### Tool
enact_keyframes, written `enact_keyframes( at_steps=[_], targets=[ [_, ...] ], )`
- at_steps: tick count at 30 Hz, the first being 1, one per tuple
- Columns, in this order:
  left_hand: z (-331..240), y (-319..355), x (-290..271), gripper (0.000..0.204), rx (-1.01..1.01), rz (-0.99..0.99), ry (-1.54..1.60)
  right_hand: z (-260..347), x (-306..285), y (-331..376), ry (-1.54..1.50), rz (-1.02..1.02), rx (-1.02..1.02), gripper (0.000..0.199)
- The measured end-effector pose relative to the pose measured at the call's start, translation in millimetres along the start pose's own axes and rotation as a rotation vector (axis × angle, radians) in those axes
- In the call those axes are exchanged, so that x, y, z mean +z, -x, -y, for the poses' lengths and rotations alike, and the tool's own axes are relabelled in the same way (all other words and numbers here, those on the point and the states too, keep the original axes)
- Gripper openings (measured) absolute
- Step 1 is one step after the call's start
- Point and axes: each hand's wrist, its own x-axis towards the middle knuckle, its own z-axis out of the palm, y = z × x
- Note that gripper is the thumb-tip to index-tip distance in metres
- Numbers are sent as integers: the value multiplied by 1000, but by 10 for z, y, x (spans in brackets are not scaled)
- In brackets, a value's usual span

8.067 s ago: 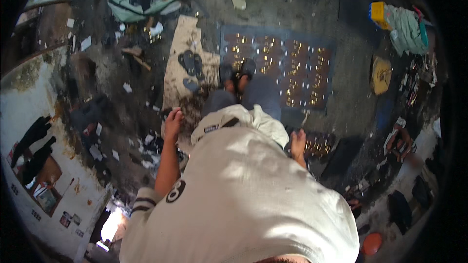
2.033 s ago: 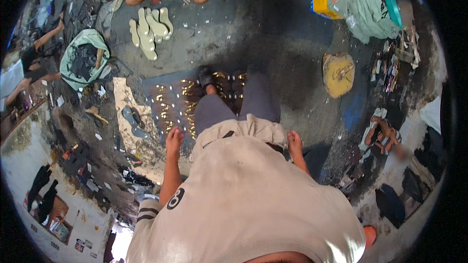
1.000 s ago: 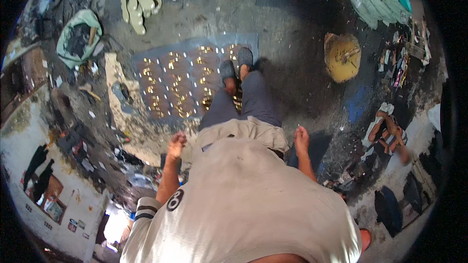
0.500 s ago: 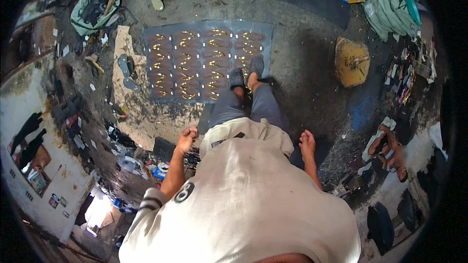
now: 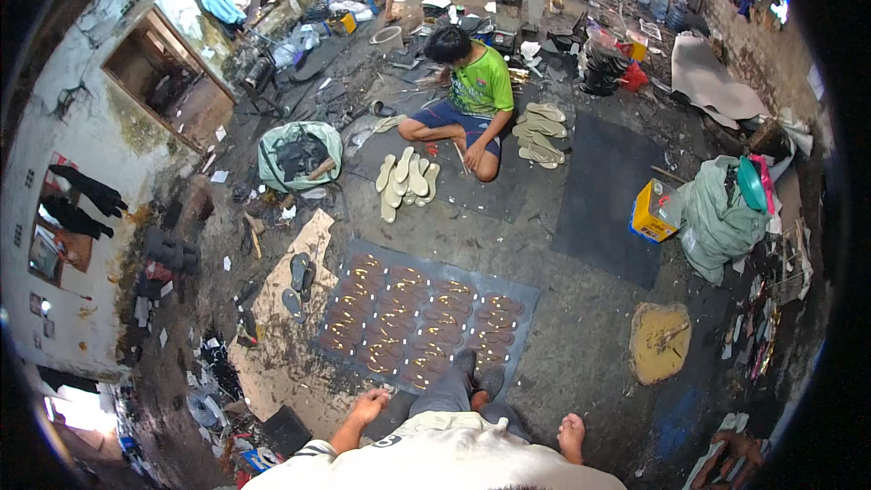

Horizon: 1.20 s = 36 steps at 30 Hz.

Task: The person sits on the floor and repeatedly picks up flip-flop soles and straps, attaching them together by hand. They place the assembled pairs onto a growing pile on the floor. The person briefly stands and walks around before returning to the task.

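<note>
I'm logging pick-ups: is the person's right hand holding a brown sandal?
No: the right hand hangs beside the body, apart from the brown sandals, which lie in rows on the grey sheet.

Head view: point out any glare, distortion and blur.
Head view, lower left: the bright opening is blown out to white; head view, bottom edge: the pale shirt looks overexposed; head view, left side: fisheye distortion bends the wall toward the black rim; head view, lower middle: the brown sandals show no heavy blur, though fine detail is too small to judge.
</note>
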Motion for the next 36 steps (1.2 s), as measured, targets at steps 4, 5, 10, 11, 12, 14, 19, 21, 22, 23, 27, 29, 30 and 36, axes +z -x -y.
enact_keyframes(
  at_steps=[4,5,10,11,12,14,19,21,22,23,27,29,30,36],
  targets=[
    [-25,27,205,35,39,96,-44,405,-163,294,60,29,157,30],
    [-76,-2,206,36,46,114,-107,419,-155,308,72,10,146,29],
    [-105,-189,121,33,18,157,-139,291,-47,461,48,-9,64,33],
    [47,-241,11,32,123,94,-103,231,-19,561,39,21,51,36],
    [58,-252,-9,31,126,64,-28,261,-6,614,100,36,1,35],
    [-42,-66,31,30,96,35,70,122,-22,625,92,47,22,33],
    [165,374,-53,25,3,-18,138,162,-10,302,193,228,-24,28],
    [567,318,-82,27,83,-78,74,307,124,90,87,192,30,23],
    [726,382,-77,37,158,-3,10,383,101,93,12,224,41,22],
    [866,402,-78,49,172,-71,-253,479,105,75,-57,257,56,21],
    [721,1063,-20,48,235,-110,-53,485,41,149,58,239,162,23],
    [844,1186,-119,43,163,-175,52,425,107,135,136,286,164,22],
    [996,1243,-171,42,144,-266,46,463,145,136,247,332,131,21],
    [2533,1745,-108,37,-181,-451,436,579,607,32,322,523,33,21]
  ],
)
